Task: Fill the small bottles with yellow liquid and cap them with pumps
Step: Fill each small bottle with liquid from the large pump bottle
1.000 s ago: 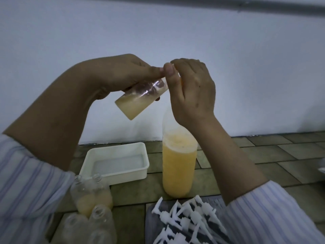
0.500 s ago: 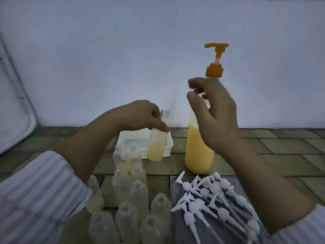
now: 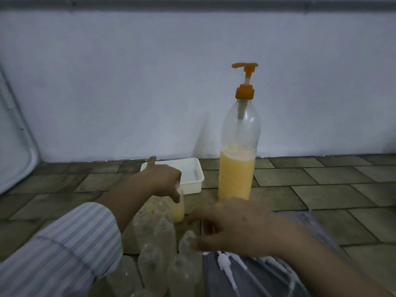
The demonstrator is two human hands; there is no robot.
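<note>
Risk of toppling: left hand (image 3: pixel 165 179) gripping filled bottle (image 3: pixel 179 207) among crowded empties (image 3: pixel 165 234), while right hand (image 3: pixel 237 226), fingers spread and empty, reaches toward pumps (image 3: pixel 225 261)

Tiled floor (image 3: pixel 321 179), white tray (image 3: pixel 192 185), large pump bottle (image 3: pixel 235 174), small bottles (image 3: pixel 165 234), grey cloth (image 3: pixel 257 277)

Single head view, forward and down, close over floor (image 3: pixel 321 179), somewhat blurred.

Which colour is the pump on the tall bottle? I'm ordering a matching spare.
Orange: the pump head and its collar on the tall bottle, seen clearly in the head view.
</note>
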